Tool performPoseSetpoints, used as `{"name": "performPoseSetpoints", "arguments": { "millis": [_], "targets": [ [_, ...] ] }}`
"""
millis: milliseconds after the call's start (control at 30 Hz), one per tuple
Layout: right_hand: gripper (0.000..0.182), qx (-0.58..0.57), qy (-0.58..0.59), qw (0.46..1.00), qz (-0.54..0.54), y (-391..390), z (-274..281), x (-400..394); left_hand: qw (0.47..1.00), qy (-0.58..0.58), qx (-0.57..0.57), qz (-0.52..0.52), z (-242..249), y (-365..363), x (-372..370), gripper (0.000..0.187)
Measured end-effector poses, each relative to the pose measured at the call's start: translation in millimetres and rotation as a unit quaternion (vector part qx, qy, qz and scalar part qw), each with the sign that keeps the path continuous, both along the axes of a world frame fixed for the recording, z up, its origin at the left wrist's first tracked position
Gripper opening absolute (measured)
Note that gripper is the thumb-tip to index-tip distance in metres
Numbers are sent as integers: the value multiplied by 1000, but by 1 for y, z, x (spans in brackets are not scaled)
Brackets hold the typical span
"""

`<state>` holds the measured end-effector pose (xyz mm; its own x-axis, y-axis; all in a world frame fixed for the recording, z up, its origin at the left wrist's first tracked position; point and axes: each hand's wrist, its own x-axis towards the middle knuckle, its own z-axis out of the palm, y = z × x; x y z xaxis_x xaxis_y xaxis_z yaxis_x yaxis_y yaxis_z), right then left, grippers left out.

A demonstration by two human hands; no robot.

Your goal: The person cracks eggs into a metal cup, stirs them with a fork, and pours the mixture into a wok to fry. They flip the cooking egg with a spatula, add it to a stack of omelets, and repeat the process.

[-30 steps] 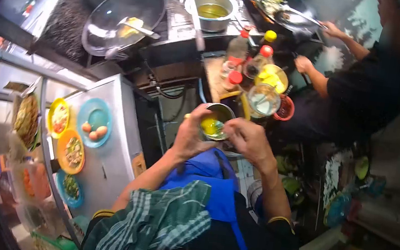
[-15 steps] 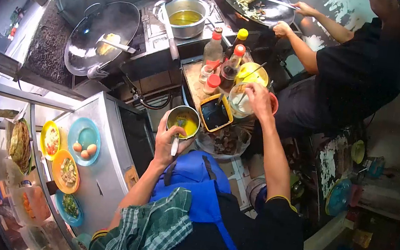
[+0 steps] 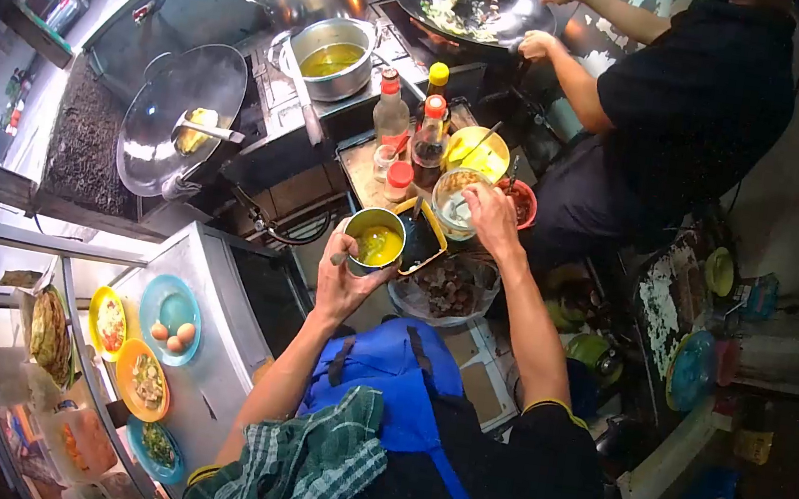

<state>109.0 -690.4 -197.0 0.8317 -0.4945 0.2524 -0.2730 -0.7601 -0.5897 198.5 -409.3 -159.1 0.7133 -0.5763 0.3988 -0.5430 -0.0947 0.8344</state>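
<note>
My left hand (image 3: 342, 287) is wrapped round a metal cup (image 3: 363, 218) with yellow beaten egg (image 3: 380, 245) inside. A spoon handle shows by the left thumb; its other end is hard to make out. My right hand (image 3: 494, 220) is at a clear tub (image 3: 447, 195) of white powder, its fingers pinched together at the rim. Whatever the fingertips hold is hidden. Just behind the cup, a yellow-rimmed tub of dark sauce (image 3: 432, 250) is partly covered. A red bowl (image 3: 523, 205) and a yellow bowl (image 3: 493, 149) stand beside the clear tub.
Sauce bottles (image 3: 429, 142) crowd the small table. A wok (image 3: 177, 99) with a spatula stands left, near a pot of oil (image 3: 334, 79). A co-worker (image 3: 682, 95) stirs food in another wok (image 3: 449, 29). Plates (image 3: 173, 296) with eggs and vegetables lie on the counter at left.
The cup has tipped and come nearer the dark sauce tub, now overlapping it. My right hand stays at the clear tub. The whole view has shifted slightly.
</note>
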Motion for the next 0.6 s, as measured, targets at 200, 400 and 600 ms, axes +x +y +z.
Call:
{"name": "performPoseSetpoints", "arguments": {
  "millis": [200,400,600],
  "targets": [
    [26,111,9,994,-12,6,11,-11,998,6,56,3,6,-10,2,57],
    [32,258,-127,952,-104,-3,17,-45,1000,-7,9,-29,1,-21,7,59],
    [35,256,-182,938,-149,-3,30,-73,996,-31,75,-30,-8,-27,8,60]
  ]
}}
